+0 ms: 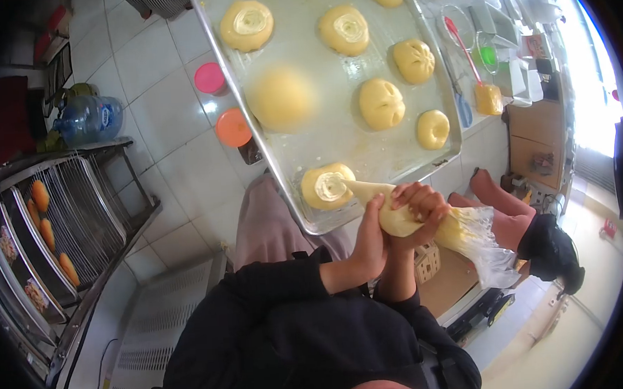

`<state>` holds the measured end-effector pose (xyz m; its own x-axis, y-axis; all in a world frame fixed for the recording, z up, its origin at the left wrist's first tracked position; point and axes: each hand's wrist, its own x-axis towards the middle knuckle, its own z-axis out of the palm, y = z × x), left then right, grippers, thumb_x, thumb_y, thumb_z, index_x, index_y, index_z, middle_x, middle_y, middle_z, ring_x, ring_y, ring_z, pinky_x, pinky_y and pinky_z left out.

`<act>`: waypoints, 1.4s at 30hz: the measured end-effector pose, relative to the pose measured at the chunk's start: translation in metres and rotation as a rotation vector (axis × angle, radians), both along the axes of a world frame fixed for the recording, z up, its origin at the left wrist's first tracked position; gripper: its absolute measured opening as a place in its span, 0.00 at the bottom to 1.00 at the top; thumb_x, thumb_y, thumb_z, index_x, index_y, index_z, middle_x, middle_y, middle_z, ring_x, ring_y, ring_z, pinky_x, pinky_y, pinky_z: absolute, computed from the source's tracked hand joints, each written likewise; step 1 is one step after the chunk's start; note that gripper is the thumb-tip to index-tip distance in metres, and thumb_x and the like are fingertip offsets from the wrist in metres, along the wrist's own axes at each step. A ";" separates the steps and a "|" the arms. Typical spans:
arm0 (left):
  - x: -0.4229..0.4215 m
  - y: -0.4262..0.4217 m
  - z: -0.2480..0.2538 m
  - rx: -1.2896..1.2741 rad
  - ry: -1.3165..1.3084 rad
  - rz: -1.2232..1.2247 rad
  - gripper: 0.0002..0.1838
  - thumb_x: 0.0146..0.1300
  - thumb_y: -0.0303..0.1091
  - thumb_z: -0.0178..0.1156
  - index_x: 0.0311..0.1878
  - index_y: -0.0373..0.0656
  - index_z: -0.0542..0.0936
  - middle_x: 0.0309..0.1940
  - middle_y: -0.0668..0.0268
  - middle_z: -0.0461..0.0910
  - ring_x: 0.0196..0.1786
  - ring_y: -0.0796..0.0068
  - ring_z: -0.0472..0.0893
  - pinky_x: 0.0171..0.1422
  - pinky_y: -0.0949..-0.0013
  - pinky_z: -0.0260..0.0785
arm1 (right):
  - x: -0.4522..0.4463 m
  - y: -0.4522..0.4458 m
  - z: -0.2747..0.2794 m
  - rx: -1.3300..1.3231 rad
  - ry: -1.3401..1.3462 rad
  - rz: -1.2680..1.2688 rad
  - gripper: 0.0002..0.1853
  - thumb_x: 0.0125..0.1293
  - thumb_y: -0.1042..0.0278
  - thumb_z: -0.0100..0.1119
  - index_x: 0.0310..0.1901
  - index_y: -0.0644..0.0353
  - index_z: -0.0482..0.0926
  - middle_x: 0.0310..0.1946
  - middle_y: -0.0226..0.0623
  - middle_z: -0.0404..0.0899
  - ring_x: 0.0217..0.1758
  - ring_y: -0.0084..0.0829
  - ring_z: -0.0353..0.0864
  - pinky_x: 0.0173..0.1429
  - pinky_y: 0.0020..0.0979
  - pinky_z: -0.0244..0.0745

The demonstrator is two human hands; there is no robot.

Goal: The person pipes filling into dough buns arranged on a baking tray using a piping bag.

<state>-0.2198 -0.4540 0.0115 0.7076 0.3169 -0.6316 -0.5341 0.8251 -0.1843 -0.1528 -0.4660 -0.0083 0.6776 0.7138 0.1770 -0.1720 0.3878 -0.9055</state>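
Note:
Both of my hands are wrapped around a clear plastic piping bag [397, 220] filled with pale yellow cream. My left hand [371, 239] is closed on its lower part, and my right hand [425, 208] grips beside it, the fingers overlapping. Loose, crumpled plastic trails to the right. The bag's tip touches a ring of cream on a round dough bun [313, 196] at the near corner of a metal baking tray [292, 164]. Two farther buns, a left one [247, 25] and a middle one [344, 31], carry cream swirls. A slit-topped bun [382, 104] shows no cream.
A wire rack [80, 206] with baked pieces stands at the left, near a large water bottle [93, 119]. Pink [209, 79] and orange [233, 127] lids lie beside the tray. Rightward are a red-handled brush [463, 49] and cardboard boxes [536, 140]. Another person's leg [503, 228] shows.

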 end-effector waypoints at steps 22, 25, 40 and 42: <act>0.225 -0.017 -0.032 0.092 -0.097 -0.019 0.29 0.57 0.51 0.45 0.57 0.45 0.55 0.50 0.67 0.61 0.56 0.76 0.61 0.59 0.69 0.52 | 0.252 -0.003 -0.010 -0.191 -0.325 0.226 0.20 0.64 0.59 0.33 0.14 0.56 0.57 0.11 0.33 0.59 0.21 0.30 0.64 0.43 0.40 0.65; 0.223 -0.018 -0.009 0.701 0.374 0.019 0.40 0.49 0.51 0.56 0.60 0.42 0.51 0.51 0.62 0.62 0.58 0.67 0.60 0.61 0.64 0.49 | 0.265 0.001 0.008 -0.245 -0.332 0.265 0.18 0.62 0.63 0.36 0.15 0.58 0.60 0.12 0.32 0.59 0.20 0.29 0.63 0.41 0.39 0.66; 0.225 0.020 0.133 2.272 1.085 0.013 0.25 0.39 0.22 0.50 0.48 0.41 0.70 0.38 0.58 0.70 0.43 0.60 0.69 0.59 0.55 0.49 | 0.264 -0.012 0.122 -0.236 -0.419 0.458 0.15 0.40 0.78 0.59 0.34 0.66 0.72 0.31 0.40 0.75 0.35 0.28 0.74 0.38 0.25 0.68; 0.234 0.006 0.150 2.246 1.220 -0.024 0.19 0.41 0.20 0.48 0.41 0.40 0.75 0.43 0.57 0.70 0.46 0.59 0.70 0.57 0.59 0.54 | 0.262 -0.013 0.142 -0.096 -0.360 0.427 0.12 0.40 0.79 0.58 0.32 0.66 0.73 0.28 0.39 0.75 0.34 0.27 0.74 0.37 0.25 0.68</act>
